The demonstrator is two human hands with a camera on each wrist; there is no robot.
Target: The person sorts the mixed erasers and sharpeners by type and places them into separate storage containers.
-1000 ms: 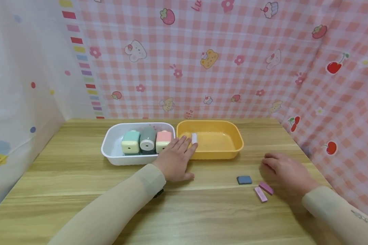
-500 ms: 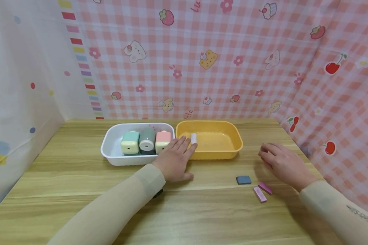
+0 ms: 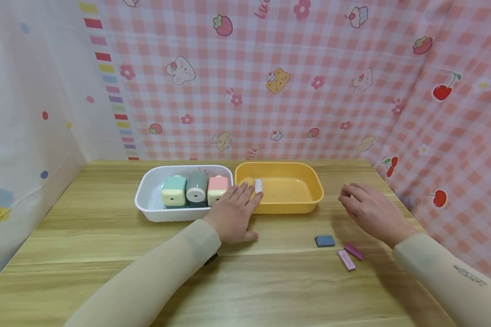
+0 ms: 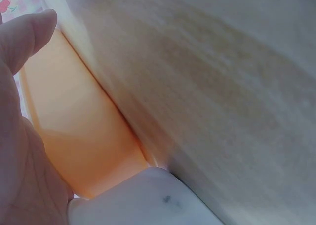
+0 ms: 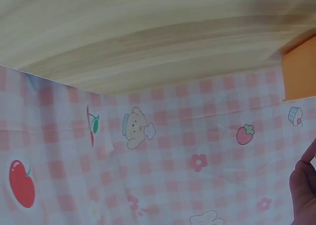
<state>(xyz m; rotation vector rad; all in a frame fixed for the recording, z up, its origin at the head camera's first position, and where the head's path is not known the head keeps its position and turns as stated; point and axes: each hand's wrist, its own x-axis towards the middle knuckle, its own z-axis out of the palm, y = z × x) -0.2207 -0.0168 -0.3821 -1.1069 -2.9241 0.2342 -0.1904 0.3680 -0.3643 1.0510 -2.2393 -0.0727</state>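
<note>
My left hand lies with straight fingers across the adjoining rims of a white tray and a yellow tray. Near its fingertips, a whitish eraser-like block leans inside the yellow tray. To the right of that tray my right hand hovers over the table, fingers bent and thumb near the index finger. Whether anything lies between those fingertips is hidden. Below it are a blue eraser-like block, a light pink block and a darker pink block.
Inside the white tray stand a mint-and-cream pencil sharpener, a grey-and-white one and a pink-and-cream one, each with a small front hole. Checked cloth hangs behind the wooden table. A dark item shows partly under the left wrist.
My right hand has risen and shifted left toward the yellow tray. The left hand stays on the tray rims, and the blocks on the table have not moved.
</note>
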